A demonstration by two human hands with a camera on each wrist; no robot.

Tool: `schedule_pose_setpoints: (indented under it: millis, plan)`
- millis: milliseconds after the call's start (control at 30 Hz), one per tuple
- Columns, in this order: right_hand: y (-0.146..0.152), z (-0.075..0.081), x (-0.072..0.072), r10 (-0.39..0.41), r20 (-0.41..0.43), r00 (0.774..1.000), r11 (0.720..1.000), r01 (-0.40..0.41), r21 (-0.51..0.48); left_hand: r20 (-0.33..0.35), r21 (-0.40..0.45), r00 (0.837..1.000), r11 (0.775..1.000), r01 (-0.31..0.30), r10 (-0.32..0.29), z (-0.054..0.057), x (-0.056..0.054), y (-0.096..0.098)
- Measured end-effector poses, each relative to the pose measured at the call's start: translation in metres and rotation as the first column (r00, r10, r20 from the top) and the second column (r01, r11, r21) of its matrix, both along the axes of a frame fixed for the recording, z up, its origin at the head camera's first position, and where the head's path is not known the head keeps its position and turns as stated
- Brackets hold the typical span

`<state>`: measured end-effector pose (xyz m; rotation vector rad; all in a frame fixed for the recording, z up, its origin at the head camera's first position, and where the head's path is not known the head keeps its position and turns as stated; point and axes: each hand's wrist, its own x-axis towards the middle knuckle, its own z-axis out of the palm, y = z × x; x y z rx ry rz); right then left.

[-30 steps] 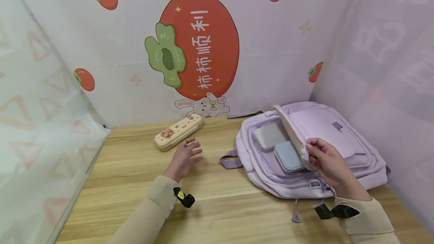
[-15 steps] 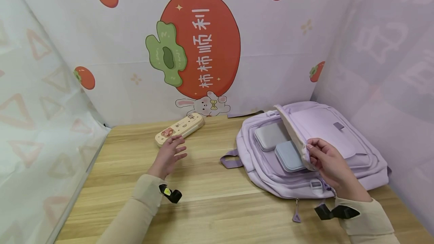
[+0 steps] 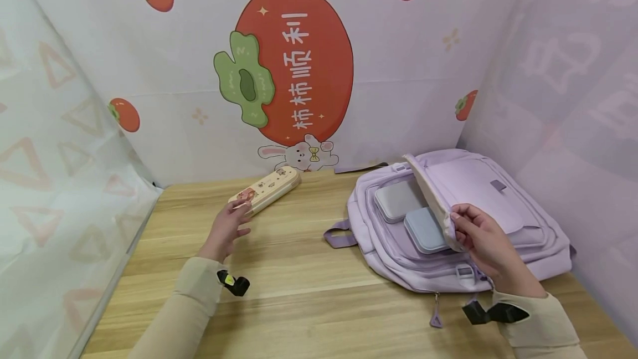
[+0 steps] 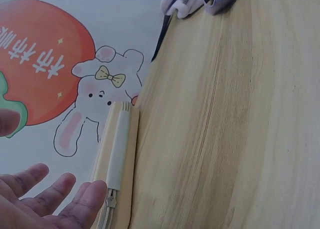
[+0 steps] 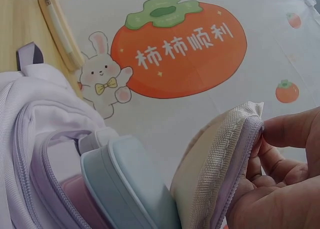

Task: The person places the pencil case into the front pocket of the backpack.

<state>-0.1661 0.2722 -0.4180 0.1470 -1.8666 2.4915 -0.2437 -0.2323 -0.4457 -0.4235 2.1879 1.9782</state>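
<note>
A cream pencil case [image 3: 269, 188] with printed bears lies at the back of the table. My left hand [image 3: 225, 230] is at its near left end, fingers spread and relaxed; whether they touch it I cannot tell. In the left wrist view the fingers [image 4: 90, 201] show beside the case's zipper side. On the right lies a lilac backpack [image 3: 478, 181] with its front pocket unzipped. My right hand [image 3: 480, 237] pinches the edge of the pocket flap [image 5: 220, 164] and holds it raised. Inside the pocket sit a grey case [image 3: 399, 199] and a light blue case [image 3: 423, 230].
The wooden table [image 3: 309, 303] meets a printed cloth backdrop [image 3: 174, 60] at the back, with cloth walls on both sides. A purple strap loop [image 3: 340, 235] sticks out left of the backpack. A zipper pull [image 3: 436, 317] hangs at its front.
My left hand has moved left and slightly down, reaching the near end of the pencil case. The right hand keeps its pinch on the flap, and the backpack has stayed put.
</note>
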Motion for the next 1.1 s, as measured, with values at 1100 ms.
schedule_pose_setpoints:
  millis: [1100]
  plan:
    - [-0.001,-0.002,0.000,-0.001,-0.006,1.000,1.000,0.001,0.025,0.137,0.216,0.975,0.956,-0.200,0.173,-0.024,-0.024,-0.033]
